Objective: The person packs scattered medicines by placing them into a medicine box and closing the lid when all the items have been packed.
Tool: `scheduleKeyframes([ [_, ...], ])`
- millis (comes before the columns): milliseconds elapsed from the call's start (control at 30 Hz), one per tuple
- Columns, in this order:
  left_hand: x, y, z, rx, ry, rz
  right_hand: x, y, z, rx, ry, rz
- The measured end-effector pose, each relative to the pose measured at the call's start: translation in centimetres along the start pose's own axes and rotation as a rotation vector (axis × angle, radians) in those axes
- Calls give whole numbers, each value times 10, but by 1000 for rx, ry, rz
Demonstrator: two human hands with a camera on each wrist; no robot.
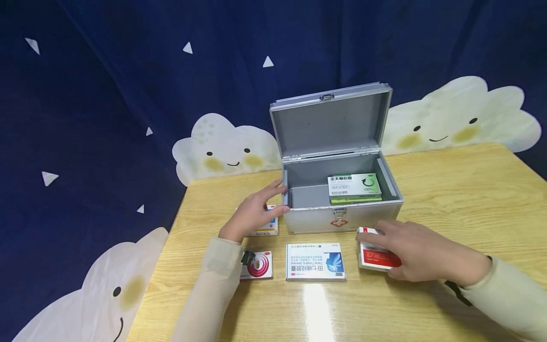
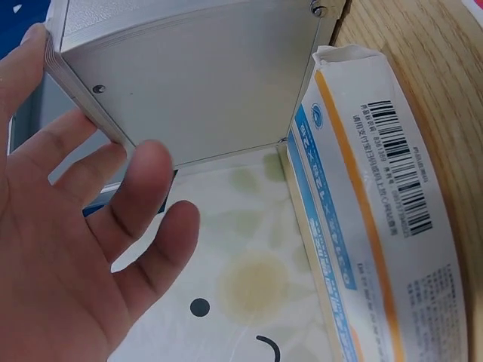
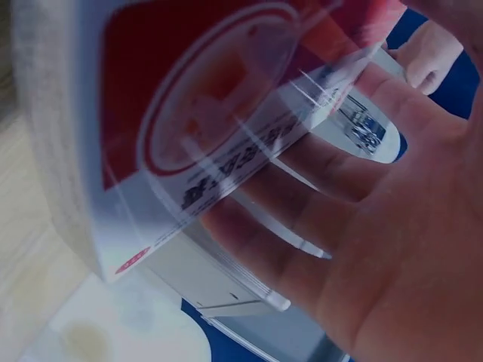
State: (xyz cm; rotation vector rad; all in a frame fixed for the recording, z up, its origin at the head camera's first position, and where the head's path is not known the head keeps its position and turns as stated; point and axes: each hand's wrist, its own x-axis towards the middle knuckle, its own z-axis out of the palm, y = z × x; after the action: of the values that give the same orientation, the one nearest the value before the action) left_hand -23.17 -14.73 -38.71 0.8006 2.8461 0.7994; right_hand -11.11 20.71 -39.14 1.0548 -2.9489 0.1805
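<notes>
A silver metal first-aid case (image 1: 305, 221) stands with its lid raised. At its left wall my left hand (image 1: 252, 213) rests fingertips on the edge, fingers spread and fairly straight. My right hand (image 1: 420, 251) grips a red and white medicine box (image 1: 378, 257) in front of the case's right end. The right wrist view shows this medicine box (image 3: 200, 98) close up, tilted, with fingers along its side. Inside the case, on the right, a green and white medicine box (image 1: 354, 185) lies on top of another green box (image 1: 356, 201).
Before the case lies a white and blue medicine box (image 1: 315, 262). To its left is a box with pink-red rings (image 1: 261, 265), partly behind the left sleeve. A white box with blue and orange stripes (image 2: 377, 204) lies beside the case, under my left hand. A dark blue curtain (image 1: 231, 52) hangs behind.
</notes>
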Motion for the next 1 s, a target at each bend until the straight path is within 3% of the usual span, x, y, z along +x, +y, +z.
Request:
scheduleKeyframes([
  [633,0,-4,3,14,-6,15,-8,-11,-39,-64,120,-20],
  [1000,1,-2,2,29,-4,7,-5,-10,-63,-94,101,11],
])
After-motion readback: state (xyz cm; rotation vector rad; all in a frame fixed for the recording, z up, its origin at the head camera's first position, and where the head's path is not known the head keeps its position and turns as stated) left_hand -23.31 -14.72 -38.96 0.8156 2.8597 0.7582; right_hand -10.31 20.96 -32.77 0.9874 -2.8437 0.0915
